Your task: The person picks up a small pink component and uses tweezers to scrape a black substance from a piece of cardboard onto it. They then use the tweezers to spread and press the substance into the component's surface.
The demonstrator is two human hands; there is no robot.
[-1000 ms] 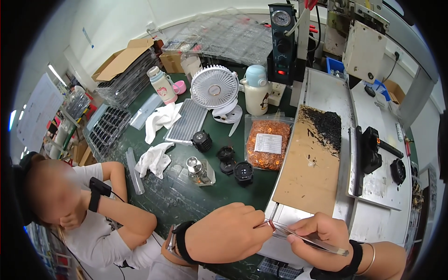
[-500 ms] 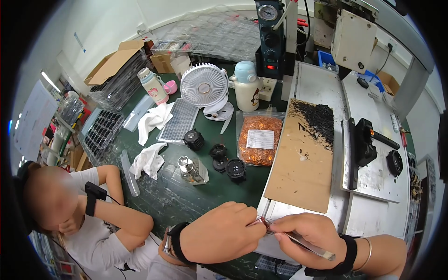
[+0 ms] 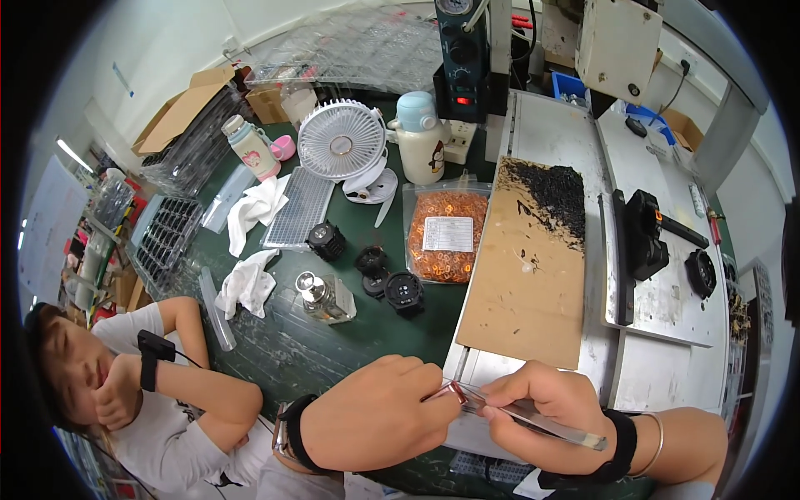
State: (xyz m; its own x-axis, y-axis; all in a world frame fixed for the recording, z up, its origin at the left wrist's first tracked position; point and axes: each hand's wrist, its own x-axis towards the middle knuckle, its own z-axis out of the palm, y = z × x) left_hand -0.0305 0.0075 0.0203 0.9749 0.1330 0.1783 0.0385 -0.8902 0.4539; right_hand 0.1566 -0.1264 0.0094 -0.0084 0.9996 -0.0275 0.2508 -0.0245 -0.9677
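The head view shows, at the left, a clear square-sided bottle with a shiny metal cap (image 3: pixel 328 300) standing on the dark green tabletop (image 3: pixel 354 346), beyond the left hand. The left hand (image 3: pixel 371 417) has its fingers curled in, knuckles up, and appears to pinch a small shiny copper-red piece (image 3: pixel 455 392) at its right-hand side; the thumb is hidden. That piece lies between the two hands, nearest the left. Its long axis seems to slope down toward the right hand, though it is too small to be sure. Just beyond the gap between the hands lies a brown cardboard sheet (image 3: pixel 518 325). Slim silver metal tweezers (image 3: pixel 575 434) run slantwise, tips up-left at the piece, blunt end down-right under the palm; whether the tips grip it, I cannot tell. The right hand (image 3: pixel 557 402) holds them, thumb and fingers closed around the shaft.
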